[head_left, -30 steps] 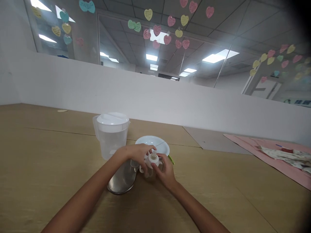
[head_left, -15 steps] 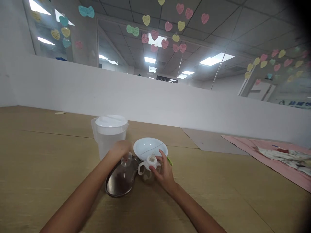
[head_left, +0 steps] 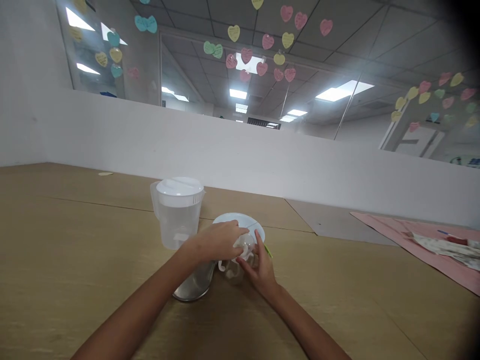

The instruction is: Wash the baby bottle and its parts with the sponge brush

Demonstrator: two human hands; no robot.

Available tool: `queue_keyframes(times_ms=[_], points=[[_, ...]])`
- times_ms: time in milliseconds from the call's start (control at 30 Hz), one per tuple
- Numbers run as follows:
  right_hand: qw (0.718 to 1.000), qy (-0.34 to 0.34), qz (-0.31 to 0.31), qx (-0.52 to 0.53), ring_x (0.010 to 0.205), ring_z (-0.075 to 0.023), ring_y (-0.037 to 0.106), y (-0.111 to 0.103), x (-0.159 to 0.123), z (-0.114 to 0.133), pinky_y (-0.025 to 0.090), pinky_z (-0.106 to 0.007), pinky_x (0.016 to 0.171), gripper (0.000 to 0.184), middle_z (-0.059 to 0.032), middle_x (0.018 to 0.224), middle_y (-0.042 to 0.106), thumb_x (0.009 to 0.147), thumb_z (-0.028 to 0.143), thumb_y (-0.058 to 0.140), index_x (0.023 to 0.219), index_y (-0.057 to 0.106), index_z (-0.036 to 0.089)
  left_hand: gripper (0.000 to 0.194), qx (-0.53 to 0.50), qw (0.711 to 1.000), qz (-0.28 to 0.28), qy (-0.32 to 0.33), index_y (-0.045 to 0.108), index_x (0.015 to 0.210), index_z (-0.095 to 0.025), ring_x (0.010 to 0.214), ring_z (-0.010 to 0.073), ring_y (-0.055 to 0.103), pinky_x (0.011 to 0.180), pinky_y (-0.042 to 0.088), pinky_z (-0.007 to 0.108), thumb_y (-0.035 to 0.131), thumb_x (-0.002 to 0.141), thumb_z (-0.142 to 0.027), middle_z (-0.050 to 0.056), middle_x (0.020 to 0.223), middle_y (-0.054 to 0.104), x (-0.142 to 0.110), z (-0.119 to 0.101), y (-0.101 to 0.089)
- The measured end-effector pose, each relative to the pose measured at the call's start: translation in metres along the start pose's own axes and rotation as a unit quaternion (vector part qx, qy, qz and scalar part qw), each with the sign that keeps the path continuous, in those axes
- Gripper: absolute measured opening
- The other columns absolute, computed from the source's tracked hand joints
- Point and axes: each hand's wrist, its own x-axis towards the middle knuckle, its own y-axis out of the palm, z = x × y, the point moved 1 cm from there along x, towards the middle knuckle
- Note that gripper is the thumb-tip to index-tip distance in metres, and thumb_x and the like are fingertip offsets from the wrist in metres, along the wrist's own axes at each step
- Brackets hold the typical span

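Note:
A small baby bottle with white handles (head_left: 229, 265) stands on the wooden table, in front of a white plate (head_left: 240, 219). My left hand (head_left: 215, 241) reaches over it from the left, fingers closed on a clear dome cap (head_left: 244, 243) that sits on the bottle's top. From the right, my right hand (head_left: 261, 269) grips the bottle's body, with the fingers wrapped round it. A shiny metal tray (head_left: 192, 287) lies under my left wrist.
A clear plastic pitcher with a white lid (head_left: 178, 211) stands just behind my left hand. A pink cloth with patterned fabric (head_left: 438, 241) lies at the far right. A white partition wall (head_left: 262, 160) runs along the table's back edge.
Half a second ago my left hand held the clear cap over the metal tray. It has moved right and brought the cap onto the bottle's top. My right hand stayed on the bottle.

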Motion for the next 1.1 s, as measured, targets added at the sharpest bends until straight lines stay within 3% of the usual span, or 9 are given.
queue_keyframes(times_ms=[167, 367, 700, 1100], points=[[1.0, -0.02, -0.001, -0.022, 0.091, -0.0203, 0.058, 0.0, 0.001, -0.002, 0.047, -0.033, 0.079, 0.069, -0.0082, 0.103, 0.06, 0.076, 0.039, 0.056, 0.134, 0.024, 0.02, 0.044, -0.028, 1.0, -0.006, 0.009, 0.051, 0.114, -0.019, 0.085, 0.0208, 0.058, 0.067, 0.043, 0.027, 0.045, 0.071, -0.026, 0.007, 0.095, 0.061, 0.006, 0.007, 0.007], [0.999, -0.036, 0.005, -0.029, 0.091, -0.0195, 0.058, 0.0, 0.001, -0.006, 0.047, -0.032, 0.08, 0.063, -0.0065, 0.103, 0.06, 0.077, 0.038, 0.056, 0.132, 0.029, 0.024, 0.044, -0.087, 0.996, 0.018, 0.009, 0.054, 0.111, -0.02, 0.075, 0.0182, 0.06, 0.06, 0.042, 0.023, 0.052, 0.067, -0.024, 0.004, 0.081, 0.066, 0.009, 0.019, 0.01], [1.0, -0.007, 0.002, 0.003, 0.09, -0.0183, 0.059, 0.005, -0.001, -0.01, 0.049, -0.03, 0.077, 0.061, -0.0057, 0.106, 0.061, 0.075, 0.036, 0.058, 0.13, 0.033, 0.024, 0.057, -0.142, 0.987, 0.059, -0.052, 0.05, 0.117, -0.019, 0.074, 0.0168, 0.062, 0.061, 0.042, 0.022, 0.059, 0.062, -0.031, 0.003, 0.086, 0.068, 0.011, 0.021, 0.003], [0.998, 0.022, -0.011, 0.053, 0.091, -0.02, 0.06, 0.008, 0.001, -0.006, 0.051, -0.031, 0.072, 0.063, -0.0053, 0.104, 0.062, 0.071, 0.03, 0.063, 0.128, 0.036, 0.026, 0.05, -0.168, 0.982, 0.072, -0.05, 0.056, 0.107, -0.019, 0.069, 0.0153, 0.06, 0.057, 0.041, 0.021, 0.062, 0.059, -0.029, 0.002, 0.08, 0.068, 0.014, 0.023, 0.001]])
